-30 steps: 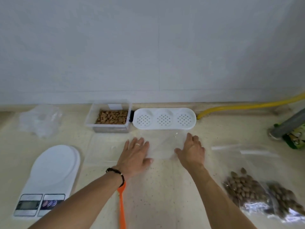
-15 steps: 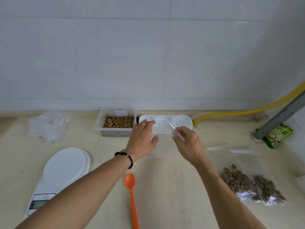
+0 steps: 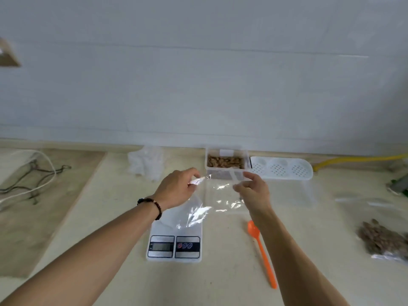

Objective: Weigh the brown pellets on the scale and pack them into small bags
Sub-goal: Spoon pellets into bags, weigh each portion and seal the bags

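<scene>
Both hands hold an empty clear plastic bag [image 3: 217, 195] up by its top edge above the counter. My left hand [image 3: 176, 189] pinches the bag's left corner and my right hand [image 3: 254, 191] pinches its right corner. Under the bag's lower left part lies the white digital scale [image 3: 174, 244], its display facing me. Behind the bag stands a clear box of brown pellets [image 3: 225, 162]. An orange spoon [image 3: 261, 250] lies on the counter to the right of the scale.
A white perforated lid [image 3: 282, 167] lies to the right of the pellet box. A pile of clear bags [image 3: 145, 162] sits at the back left. Filled bags of pellets [image 3: 382, 239] lie at the far right. Cables [image 3: 28, 177] lie far left, a yellow hose [image 3: 357, 159] back right.
Both hands lifted the clear bag off the counter and now hold it spread above the scale. The view swung left, so the scale sits in the middle.
</scene>
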{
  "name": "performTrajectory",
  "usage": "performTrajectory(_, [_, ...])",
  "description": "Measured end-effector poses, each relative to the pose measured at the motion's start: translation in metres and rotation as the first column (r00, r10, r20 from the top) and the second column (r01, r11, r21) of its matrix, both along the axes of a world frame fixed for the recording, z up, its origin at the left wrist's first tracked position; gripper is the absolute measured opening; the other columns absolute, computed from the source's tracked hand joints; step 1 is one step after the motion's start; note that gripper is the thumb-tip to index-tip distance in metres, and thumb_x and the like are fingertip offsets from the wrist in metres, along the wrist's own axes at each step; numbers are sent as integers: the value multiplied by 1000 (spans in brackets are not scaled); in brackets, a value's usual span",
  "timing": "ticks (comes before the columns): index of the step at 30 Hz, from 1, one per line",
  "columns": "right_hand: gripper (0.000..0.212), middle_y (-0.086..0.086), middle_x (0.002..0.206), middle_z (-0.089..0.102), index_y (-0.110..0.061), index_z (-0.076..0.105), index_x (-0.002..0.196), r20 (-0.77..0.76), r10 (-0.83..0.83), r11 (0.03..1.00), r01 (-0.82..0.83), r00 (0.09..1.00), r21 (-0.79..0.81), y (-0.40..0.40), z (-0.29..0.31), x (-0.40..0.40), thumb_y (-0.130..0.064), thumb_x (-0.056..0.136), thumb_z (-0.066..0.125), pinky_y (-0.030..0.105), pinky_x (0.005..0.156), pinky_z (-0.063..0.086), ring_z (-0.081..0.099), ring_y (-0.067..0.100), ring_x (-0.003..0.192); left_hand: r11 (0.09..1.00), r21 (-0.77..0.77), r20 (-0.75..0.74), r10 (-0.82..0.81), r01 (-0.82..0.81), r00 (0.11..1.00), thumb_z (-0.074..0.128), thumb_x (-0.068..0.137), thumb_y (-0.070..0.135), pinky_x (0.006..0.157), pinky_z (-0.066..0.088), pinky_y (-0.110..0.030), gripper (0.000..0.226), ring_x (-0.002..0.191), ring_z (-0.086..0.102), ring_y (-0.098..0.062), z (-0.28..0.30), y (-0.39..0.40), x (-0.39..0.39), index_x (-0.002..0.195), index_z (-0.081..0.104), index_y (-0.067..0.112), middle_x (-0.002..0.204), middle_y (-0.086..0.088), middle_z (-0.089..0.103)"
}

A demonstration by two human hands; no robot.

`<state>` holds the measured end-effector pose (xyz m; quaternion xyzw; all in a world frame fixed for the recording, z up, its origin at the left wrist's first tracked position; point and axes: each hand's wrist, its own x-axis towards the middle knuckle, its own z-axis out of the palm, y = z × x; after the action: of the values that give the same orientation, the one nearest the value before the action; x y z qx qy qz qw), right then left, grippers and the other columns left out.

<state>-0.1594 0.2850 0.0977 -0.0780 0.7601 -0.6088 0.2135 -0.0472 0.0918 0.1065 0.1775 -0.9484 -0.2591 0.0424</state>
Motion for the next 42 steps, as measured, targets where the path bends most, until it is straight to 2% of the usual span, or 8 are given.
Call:
performTrajectory(3, [43, 8, 90, 69, -15, 54, 126, 44, -1, 999, -1, 999, 50, -26, -19, 30, -8, 85, 68, 29, 68, 53, 64, 19, 77, 999, -13, 38, 40, -39, 998, 59, 91, 20, 70, 54, -36, 21, 75, 64, -19, -13, -33, 29, 111, 63, 27, 86, 1, 67])
performTrajectory(9, [35, 12, 81, 68, -6, 58, 119, 42, -28, 984, 20, 999, 175, -70, -57, 52, 2, 85, 60, 28, 61, 50, 62, 15, 63, 999, -36, 81, 42, -40, 996, 59, 91, 20, 75, 51, -34, 23, 86, 63, -21, -46, -82, 50, 113, 64, 26, 96, -2, 70])
performTrajectory(14, [34, 15, 88, 69, -9, 59, 118, 29, -51, 961, 41, 998, 273, -90, -78, 45, -1, 85, 60, 25, 62, 51, 67, 20, 71, 994, -108, 96, 33, -23, 995, 54, 92, 21, 73, 50, -32, 22, 87, 64, -20, -74, -107, 38, 110, 65, 27, 99, 2, 71])
performTrajectory(17, [35, 10, 88, 69, -10, 59, 120, 15, -51, 944, 44, 999, 326, -97, -88, 41, -3, 85, 59, 28, 70, 52, 66, 23, 80, 987, -162, 77, 12, 0, 997, 55, 92, 21, 85, 46, -35, 25, 96, 62, -21, -85, -116, 34, 115, 64, 22, 103, 1, 69])
performTrajectory(22, [38, 5, 114, 62, -11, 52, 129, -50, 19, 909, 4, 999, 417, -96, -87, 48, -23, 94, 58, 33, 87, 49, 58, 19, 99, 957, -289, -11, -18, 14, 1000, 59, 90, 24, 86, 45, -41, 31, 110, 54, -30, -98, -116, 53, 118, 62, 12, 117, -7, 62])
performTrajectory(26, [36, 10, 126, 56, -9, 52, 130, -183, 19, 883, 70, 983, 465, -85, -88, 70, -24, 97, 51, 33, 94, 44, 56, 26, 112, 951, -310, -47, 2, -17, 999, 51, 93, 30, 94, 45, -45, 36, 121, 49, -32, -109, -105, 94, 121, 57, 9, 125, -12, 55])
performTrajectory(35, [34, 15, 133, 52, -7, 56, 125, -511, 317, 804, 60, 799, 592, -24, -118, 165, -19, 93, 56, 44, 91, 45, 50, 34, 117, 936, -348, -12, 48, -49, 999, 32, 95, 42, 108, 37, -53, 57, 138, 33, -34, -139, -31, 192, 132, 51, 2, 137, -16, 51])
performTrajectory(42, [53, 14, 156, 29, -16, 36, 145, -506, 548, 649, 43, 666, 760, 12, -150, 199, -35, 96, 42, 45, 111, 32, 31, 33, 142, 953, -290, 42, 108, -92, 993, 25, 94, 52, 119, 8, -51, 71, 149, 9, -27, -171, 4, 215, 148, 31, 8, 157, -9, 26])
